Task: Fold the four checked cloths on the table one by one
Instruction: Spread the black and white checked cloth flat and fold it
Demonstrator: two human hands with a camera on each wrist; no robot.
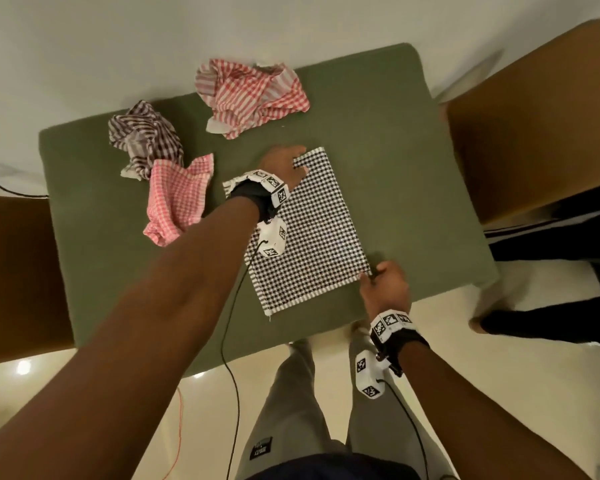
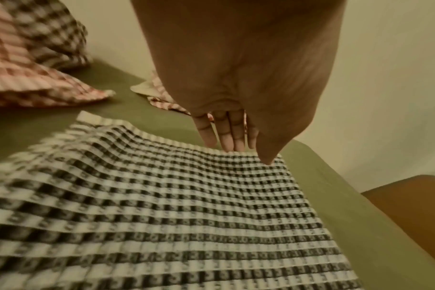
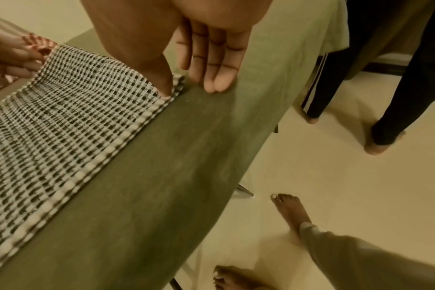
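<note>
A black-and-white checked cloth (image 1: 312, 230) (image 2: 162, 206) (image 3: 62, 127) lies spread flat in the middle of the green table (image 1: 395, 168). My left hand (image 1: 286, 164) (image 2: 226, 135) rests at its far corner, with straight fingertips touching the far edge. My right hand (image 1: 385, 278) (image 3: 206, 64) is at the near right corner: the thumb presses the corner down and the straight fingers lie on the table beside it. Three crumpled cloths sit beyond: a red-and-white one (image 1: 253, 95), a brown-and-white one (image 1: 146, 140) (image 2: 50, 29) and a pink one (image 1: 177, 199) (image 2: 25, 78).
Brown chairs stand to the right (image 1: 541, 116) and left (image 1: 14, 271) of the table. Another person's legs in black trousers (image 1: 551, 317) (image 3: 397, 78) stand by the right side. Wrist-camera cables hang over the near table edge. My own feet (image 3: 288, 212) are on the pale floor.
</note>
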